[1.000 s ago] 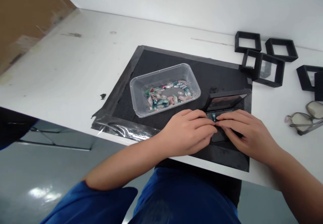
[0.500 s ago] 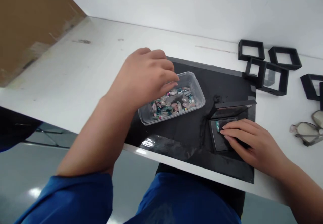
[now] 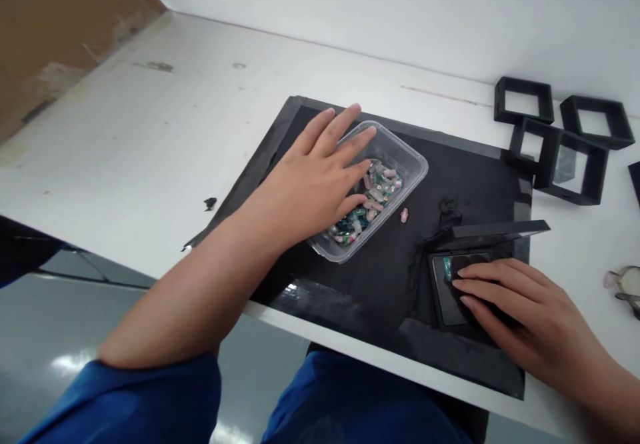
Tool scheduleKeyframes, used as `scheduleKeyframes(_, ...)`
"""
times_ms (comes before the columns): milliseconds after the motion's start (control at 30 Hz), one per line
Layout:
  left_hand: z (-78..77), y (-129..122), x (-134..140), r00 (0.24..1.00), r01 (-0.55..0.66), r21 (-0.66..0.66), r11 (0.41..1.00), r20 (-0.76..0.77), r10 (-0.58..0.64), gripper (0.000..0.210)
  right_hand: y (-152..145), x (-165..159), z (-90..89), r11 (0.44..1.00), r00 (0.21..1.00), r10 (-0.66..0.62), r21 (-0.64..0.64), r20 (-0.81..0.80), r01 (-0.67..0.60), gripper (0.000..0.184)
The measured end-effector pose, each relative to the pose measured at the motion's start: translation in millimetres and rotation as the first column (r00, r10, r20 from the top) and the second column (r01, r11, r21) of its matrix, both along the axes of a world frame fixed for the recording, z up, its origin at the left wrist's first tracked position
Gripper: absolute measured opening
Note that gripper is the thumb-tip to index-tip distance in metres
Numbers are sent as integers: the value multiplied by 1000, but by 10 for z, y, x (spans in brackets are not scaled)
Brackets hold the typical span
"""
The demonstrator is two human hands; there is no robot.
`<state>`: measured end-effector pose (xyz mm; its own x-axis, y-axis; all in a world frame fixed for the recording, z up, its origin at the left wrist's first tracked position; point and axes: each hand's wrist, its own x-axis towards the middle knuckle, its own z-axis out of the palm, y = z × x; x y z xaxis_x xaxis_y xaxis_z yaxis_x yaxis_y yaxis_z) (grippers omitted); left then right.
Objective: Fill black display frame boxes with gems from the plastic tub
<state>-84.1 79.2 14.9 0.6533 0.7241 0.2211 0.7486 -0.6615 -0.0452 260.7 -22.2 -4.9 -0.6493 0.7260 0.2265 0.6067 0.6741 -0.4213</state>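
My left hand [image 3: 323,181] is spread over a clear plastic container [image 3: 345,254], its fingers apart and covering part of it. Small glossy pieces that look like decorated false nails [image 3: 377,194], in pink, teal and grey, fill the bottom. A single pink piece [image 3: 404,215] lies on the black mat outside the container. My right hand [image 3: 525,314] rests over a small black hinged case [image 3: 447,301] whose lid stands raised. Its fingers are stretched out, fingertips on the base beside a teal piece [image 3: 447,269]; what lies under the palm is hidden.
The black mat [image 3: 370,297] covers part of the white table [image 3: 200,111]. Several black square frames [image 3: 573,194] stand at the back right, with glasses [image 3: 627,281] partly in view at the right edge. A brown board [image 3: 60,37] rises at the left.
My left hand's curled fingers have spread out, and the container is turned at a steeper angle. A pink piece now shows on the mat. My right hand stays at the case; the view has shifted.
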Motion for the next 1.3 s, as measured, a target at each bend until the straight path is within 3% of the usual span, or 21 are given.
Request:
scheduleKeyframes(133, 22, 29, -10, 996, -90, -4, 996, -23, 90, 26, -1, -9, 6, 1000, 1000, -1, 4, 4, 1, 24)
scheduleKeyframes(333, -1, 25, -28, 977, -203, -19, 979, -65, 201, 44, -11, -20, 25, 1000, 1000, -15, 19, 16, 15, 23)
scheduleKeyframes(533, -37, -32, 16, 962, -186, 91, 978, -186, 200, 46, -8, -24, 29, 1000, 1000, -11, 25, 19, 10, 22)
scheduleKeyframes(767, 30, -7, 27, 960, -212, -16, 977, -193, 205, 30, 5, -22, 31, 999, 1000, 2, 32, 26, -3, 21)
scheduleKeyframes(1033, 14, 46, -4, 959, -241, -34, 970, -162, 233, 30, 30, -22, 37, 999, 999, 15, 34, 48, -16, 22)
scheduleKeyframes(1200, 158, 53, 19, 953, -275, -128, 953, -166, 253, 33, 21, -27, 33, 999, 998, 14, 34, 57, -15, 21)
scheduleKeyframes(1300, 249, 9, 45, 950, -288, -110, 951, -157, 270, 40, 11, -17, 29, 1000, 998, 11, 23, 63, -13, 23)
